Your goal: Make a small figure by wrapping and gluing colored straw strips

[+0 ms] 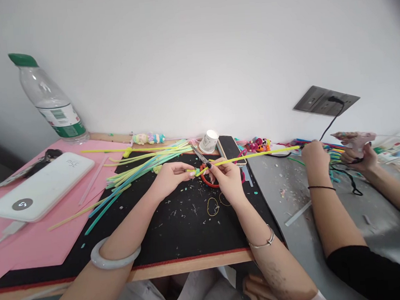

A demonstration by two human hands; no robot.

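My left hand (170,175) and my right hand (225,175) meet over the black mat (179,235), both pinched shut on a long yellow pipe cleaner (256,155). Its free end runs right, past the phone. Between my fingertips the stem is bent round a small yellow-green bundle (197,171). Just behind my right hand lie red-handled scissors (205,164). A pile of yellow, green and blue pipe cleaners (142,166) fans out left of my left hand.
A white power bank (40,185) lies on pink sheets (37,246) at the left, a water bottle (53,104) behind. A paper cup (209,141), a phone (230,148) and small pompom figures (259,144) line the back. On the right another person's hands (316,157) hold a glue gun (355,141).
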